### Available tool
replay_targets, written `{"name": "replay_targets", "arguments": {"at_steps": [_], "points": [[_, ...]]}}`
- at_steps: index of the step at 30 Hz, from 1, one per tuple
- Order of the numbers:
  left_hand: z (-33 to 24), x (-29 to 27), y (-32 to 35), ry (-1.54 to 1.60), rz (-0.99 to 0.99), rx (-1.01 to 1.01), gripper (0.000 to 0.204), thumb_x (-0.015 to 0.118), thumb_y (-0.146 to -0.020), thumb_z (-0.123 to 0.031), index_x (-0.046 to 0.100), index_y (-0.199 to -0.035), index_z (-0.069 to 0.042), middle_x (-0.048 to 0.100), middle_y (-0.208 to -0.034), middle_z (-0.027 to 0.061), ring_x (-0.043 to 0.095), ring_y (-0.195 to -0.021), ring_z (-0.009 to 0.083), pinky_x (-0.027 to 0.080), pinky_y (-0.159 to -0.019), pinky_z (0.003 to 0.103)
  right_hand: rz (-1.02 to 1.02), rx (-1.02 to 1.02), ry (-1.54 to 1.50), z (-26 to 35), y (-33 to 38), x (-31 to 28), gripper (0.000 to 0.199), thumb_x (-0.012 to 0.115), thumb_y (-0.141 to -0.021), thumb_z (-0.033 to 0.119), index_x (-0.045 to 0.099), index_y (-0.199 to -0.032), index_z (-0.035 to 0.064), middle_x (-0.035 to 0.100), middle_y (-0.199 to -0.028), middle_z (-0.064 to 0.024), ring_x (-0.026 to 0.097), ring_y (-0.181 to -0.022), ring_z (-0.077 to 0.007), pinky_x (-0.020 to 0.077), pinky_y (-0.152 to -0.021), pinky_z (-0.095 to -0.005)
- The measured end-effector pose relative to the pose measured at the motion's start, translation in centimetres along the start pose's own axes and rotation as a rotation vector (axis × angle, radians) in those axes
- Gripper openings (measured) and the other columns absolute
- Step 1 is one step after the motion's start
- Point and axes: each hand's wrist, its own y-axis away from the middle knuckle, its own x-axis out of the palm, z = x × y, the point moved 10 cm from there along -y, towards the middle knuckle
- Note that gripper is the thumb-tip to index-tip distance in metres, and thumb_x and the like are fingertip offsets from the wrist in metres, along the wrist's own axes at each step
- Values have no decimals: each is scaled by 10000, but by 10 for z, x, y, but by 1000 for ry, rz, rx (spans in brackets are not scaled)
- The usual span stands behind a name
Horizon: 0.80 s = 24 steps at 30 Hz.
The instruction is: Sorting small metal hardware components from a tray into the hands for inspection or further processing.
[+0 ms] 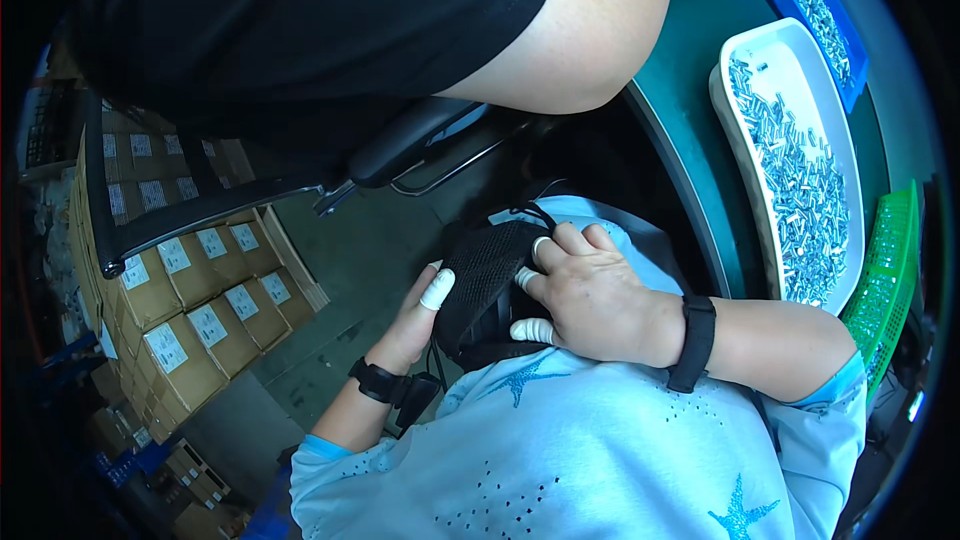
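Note:
A black mesh pouch [485, 285] with black straps lies against the front of my light blue star-print shirt [600, 450]. My left hand [412, 318] grips its left edge, and the thumb, in a white finger cot, presses on the mesh. My right hand [590, 295] lies over the pouch's right side with its fingers curled onto it; several of them wear white finger cots. Each wrist carries a black band. The underside of the pouch is hidden.
Another person in a black shirt sits close at the top, with a bare elbow [590, 40] over a black chair armrest [410, 145]. The green table [690, 130] at right holds a white tray [735, 155] of small metal parts, a blue tray [850, 65] and a green basket [890, 270]. Cardboard boxes [180, 320] are stacked at left.

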Motion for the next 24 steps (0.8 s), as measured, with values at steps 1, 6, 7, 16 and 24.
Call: {"name": "replay_targets", "arguments": {"at_steps": [1, 6, 7, 16, 24], "points": [[0, 0, 0, -4, 2, 5, 471, 444, -915, -399, 435, -1218, -40, 529, -1150, 59, 509, -1047, 131, 405, -916, 271, 2, -2, 0, 1, 1, -1, 347, 592, -786, 361, 667, -979, 82, 506, -923, -66, 418, -947, -199, 288, -844, -325], [-4, 5, -12, -8, 77, -19, 464, 523, -884, -363, 441, -1211, -43, 535, -1137, 65, 517, -1035, 139, 418, -894, 266, 106, -1, -30, 4, 11, 5, 355, 571, -810, 399, 669, -989, 108, 498, -910, -69, 406, -950, -205, 272, -837, -341], [-7, 6, -15, -7, 77, -19, 464, 523, -884, -363, 441, -1211, -43, 535, -1137, 65, 517, -1035, 139, 418, -894, 266, 107, -4, -12, 5, 12, 6, 354, 569, -810, 405, 670, -991, 118, 496, -905, -67, 405, -948, -204, 268, -835, -341], [-14, 21, -41, -191, 154, -83, 402, 661, -803, -180, 510, -1147, -38, 586, -1029, 37, 564, -920, 123, 462, -807, 242, -35, 11, 20, 6, 21, -1, 304, 542, -832, 384, 685, -968, 153, 505, -910, -62, 405, -943, -197, 265, -837, -340], [-10, 19, -47, -116, 137, -100, 321, 682, -784, -195, 555, -1028, -30, 614, -899, 30, 586, -781, 103, 482, -677, 235, 25, -9, 28, 8, 27, 1, 318, 534, -834, 387, 687, -956, 136, 518, -946, -92, 408, -962, -220, 277, -854, -353]]}}
